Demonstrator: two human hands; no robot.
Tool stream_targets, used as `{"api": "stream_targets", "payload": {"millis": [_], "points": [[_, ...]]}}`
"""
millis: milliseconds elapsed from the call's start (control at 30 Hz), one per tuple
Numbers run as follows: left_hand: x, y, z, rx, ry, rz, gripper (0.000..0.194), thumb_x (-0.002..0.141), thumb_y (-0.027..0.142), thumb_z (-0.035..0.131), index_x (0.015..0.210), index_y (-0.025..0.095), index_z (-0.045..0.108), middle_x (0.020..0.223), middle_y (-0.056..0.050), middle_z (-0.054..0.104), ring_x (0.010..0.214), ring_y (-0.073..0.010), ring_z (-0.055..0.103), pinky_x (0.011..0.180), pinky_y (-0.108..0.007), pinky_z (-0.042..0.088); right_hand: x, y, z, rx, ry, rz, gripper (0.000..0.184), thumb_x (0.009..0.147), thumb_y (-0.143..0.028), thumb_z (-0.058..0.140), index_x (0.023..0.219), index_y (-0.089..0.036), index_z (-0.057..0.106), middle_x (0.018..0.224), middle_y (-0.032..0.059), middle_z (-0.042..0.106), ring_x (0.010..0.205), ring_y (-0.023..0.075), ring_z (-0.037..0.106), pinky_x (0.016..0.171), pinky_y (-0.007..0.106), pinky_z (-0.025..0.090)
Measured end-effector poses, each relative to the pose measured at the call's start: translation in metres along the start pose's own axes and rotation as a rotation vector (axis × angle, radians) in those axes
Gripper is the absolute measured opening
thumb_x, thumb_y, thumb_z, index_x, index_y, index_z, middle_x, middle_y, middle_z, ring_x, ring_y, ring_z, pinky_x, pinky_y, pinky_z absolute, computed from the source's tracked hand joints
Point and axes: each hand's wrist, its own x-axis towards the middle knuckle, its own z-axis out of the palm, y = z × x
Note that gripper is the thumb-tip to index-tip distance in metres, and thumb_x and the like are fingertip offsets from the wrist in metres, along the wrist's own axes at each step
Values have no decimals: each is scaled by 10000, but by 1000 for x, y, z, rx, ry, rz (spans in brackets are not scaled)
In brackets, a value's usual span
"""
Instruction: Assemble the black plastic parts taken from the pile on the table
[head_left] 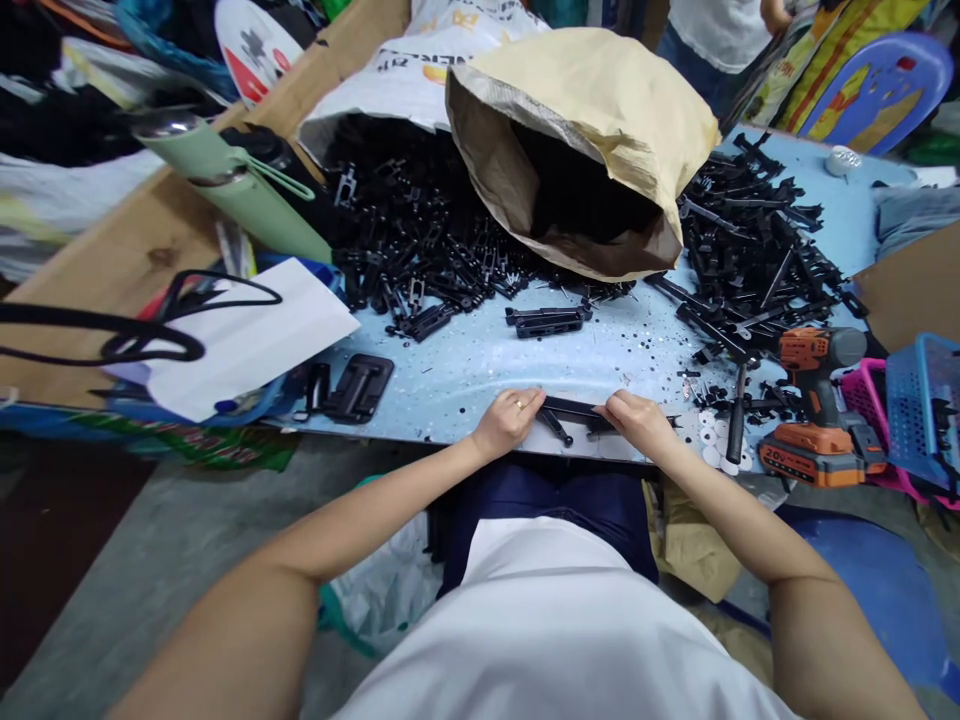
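A long black plastic bar (574,407) spans the gap between my two hands at the table's near edge. My left hand (510,418) pinches its left end, and a ring shows on one finger. The other end is gripped by my right hand (636,418), thumb and fingers closed. Just below the bar a thin black arm with a rounded end (556,428) slants down; whether it is joined to the bar I cannot tell. Beyond my hands lie a few assembled black bars (546,320) side by side.
A paper sack (600,130) gapes over heaps of black parts (757,240). An orange cordless drill (817,400) and a black-handled screwdriver (737,420) are on the right. A green flask (240,190), white paper (247,330) and a black plate (360,388) lie left. Another person (712,35) stands behind.
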Motion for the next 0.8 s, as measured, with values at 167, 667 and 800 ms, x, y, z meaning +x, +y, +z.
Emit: {"api": "stream_targets", "payload": {"millis": [167, 667, 800], "points": [[6, 3, -4, 47, 18, 17, 273, 849, 76, 400, 1071, 100, 556, 931, -130, 664, 904, -168, 629, 728, -304, 492, -4, 3, 4, -84, 109, 61, 424, 956, -298, 308, 598, -141, 472, 552, 18, 441, 509, 80, 394, 512, 207, 272], [60, 53, 19, -108, -539, -174, 564, 776, 475, 576, 1161, 73, 484, 979, -144, 601, 931, -245, 546, 775, -345, 408, -48, 16, 27, 162, 43, -59, 362, 889, -360, 460, 1131, -108, 557, 873, 105, 628, 777, 154, 562, 685, 279, 456], [60, 58, 19, -103, -510, -202, 462, 808, 452, 535, 1108, 102, 509, 989, -126, 591, 938, -237, 531, 784, -339, 390, -45, 33, 32, 189, -152, -145, 384, 930, -367, 362, 1143, -115, 558, 777, 83, 608, 742, 143, 539, 672, 267, 428]]}}
